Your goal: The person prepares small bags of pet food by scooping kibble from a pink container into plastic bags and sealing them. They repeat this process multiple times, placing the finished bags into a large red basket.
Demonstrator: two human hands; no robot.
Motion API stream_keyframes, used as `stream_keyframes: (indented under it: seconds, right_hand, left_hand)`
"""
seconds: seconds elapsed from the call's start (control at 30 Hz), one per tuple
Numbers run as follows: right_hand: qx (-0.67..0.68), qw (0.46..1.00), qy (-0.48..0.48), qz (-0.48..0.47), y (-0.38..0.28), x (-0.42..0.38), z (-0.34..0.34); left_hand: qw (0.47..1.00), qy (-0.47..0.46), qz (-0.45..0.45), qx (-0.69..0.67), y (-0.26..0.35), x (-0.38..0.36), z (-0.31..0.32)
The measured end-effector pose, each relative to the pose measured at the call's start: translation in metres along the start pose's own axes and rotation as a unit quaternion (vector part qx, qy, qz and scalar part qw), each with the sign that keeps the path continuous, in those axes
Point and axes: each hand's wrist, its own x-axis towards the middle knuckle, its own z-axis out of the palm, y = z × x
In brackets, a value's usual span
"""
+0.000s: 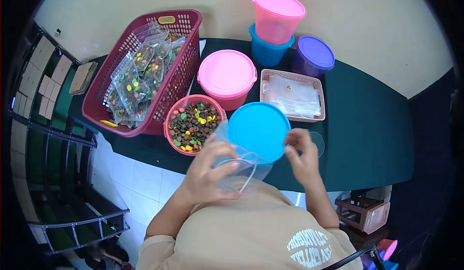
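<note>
And there you were, left hand [208, 166] pinching a clear plastic bag [249, 173] just in front of the blue round lid [258, 130], its mouth bowed into a loop! Your right hand [302, 156] hovered at the lid's right edge, fingers curled, thumb apart, seemingly gripping nothing. Good handling, I judged, called for a light pinch near the bag's rim, fingers spreading the film without creasing it. Left of the lid, the open pink tub [166, 131] brimmed with brown chips [193, 127] and yellow, green and pink discs. Farther left, the maroon laundry basket [181, 76] held filled clear packets [133, 84]; behind and right of the lid, the woven-look tray [295, 118] carried flat clear bags [290, 96].
</note>
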Motion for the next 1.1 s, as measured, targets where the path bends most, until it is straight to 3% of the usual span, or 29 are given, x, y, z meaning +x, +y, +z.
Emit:
stream_keyframes:
  seconds: [0.07,0.17,0.2,0.3,0.33,0.4,0.43,0.47,0.53,0.6,0.67,0.77,0.8,0.87,0.9,0.97,1.0,1.07,1.1]
  right_hand:
    - [-0.053,0.989,0.099,0.097,0.041,0.005,-0.012]
    - [-0.352,0.918,0.149,0.108,0.156,-0.024,-0.054]
    - [-0.399,0.877,0.116,0.243,0.166,-0.038,-0.066]
    - [-0.44,0.813,0.055,0.377,0.228,-0.087,-0.088]
    - [-0.442,0.814,0.048,0.375,0.233,-0.092,-0.085]
    - [-0.111,0.822,0.057,0.556,0.243,-0.1,-0.08]
    - [-0.033,0.827,0.073,0.556,0.249,-0.101,-0.076]
    - [-0.036,0.827,0.071,0.557,0.256,-0.1,-0.074]
    - [0.146,0.826,0.075,0.539,0.263,-0.098,-0.07]
    - [0.17,0.836,0.084,0.515,0.263,-0.095,-0.069]
    - [0.192,0.844,0.094,0.491,0.252,-0.091,-0.067]
    - [0.111,0.886,0.196,0.406,0.206,-0.084,-0.063]
    - [0.107,0.886,0.193,0.407,0.189,-0.078,-0.062]
    - [-0.022,0.952,0.179,0.245,0.142,-0.061,-0.057]
    - [-0.026,0.951,0.179,0.25,0.113,-0.049,-0.046]
    - [-0.158,0.976,0.114,0.098,0.05,-0.017,-0.012]
    - [-0.162,0.975,0.116,0.099,0.022,-0.002,0.007]
    - [-0.264,0.964,-0.004,0.023,-0.023,0.027,0.047]
    - [-0.268,0.963,-0.003,0.027,-0.036,0.041,0.068]
  left_hand:
    - [0.999,0.052,0.009,0.005,-0.005,-0.009,-0.02]
    - [0.989,0.122,-0.064,0.055,-0.006,-0.03,-0.063]
    - [0.986,0.123,-0.092,0.065,-0.001,-0.033,-0.08]
    - [0.978,0.191,-0.073,0.038,-0.003,-0.068,-0.107]
    - [0.973,0.209,-0.087,0.049,0.0,-0.074,-0.115]
    - [0.969,0.193,-0.136,0.069,-0.008,-0.081,-0.118]
    - [0.965,0.175,-0.178,0.086,-0.012,-0.082,-0.119]
    - [0.964,0.177,-0.181,0.085,-0.015,-0.082,-0.118]
    - [0.959,0.097,-0.223,0.144,-0.018,-0.077,-0.11]
    - [0.956,0.102,-0.241,0.132,-0.025,-0.081,-0.103]
    - [0.938,0.052,-0.303,0.159,-0.029,-0.085,-0.102]
    - [0.916,0.006,-0.368,0.159,-0.032,-0.089,-0.108]
    - [0.908,-0.012,-0.389,0.157,-0.035,-0.093,-0.11]
    - [0.903,-0.019,-0.403,0.146,-0.041,-0.101,-0.115]
    - [0.901,-0.025,-0.412,0.138,-0.045,-0.104,-0.117]
    - [0.897,-0.043,-0.423,0.124,-0.052,-0.111,-0.122]
    - [0.893,-0.056,-0.431,0.116,-0.057,-0.112,-0.124]
    - [0.891,-0.073,-0.438,0.095,-0.065,-0.117,-0.128]
    - [0.89,-0.089,-0.441,0.079,-0.071,-0.12,-0.129]
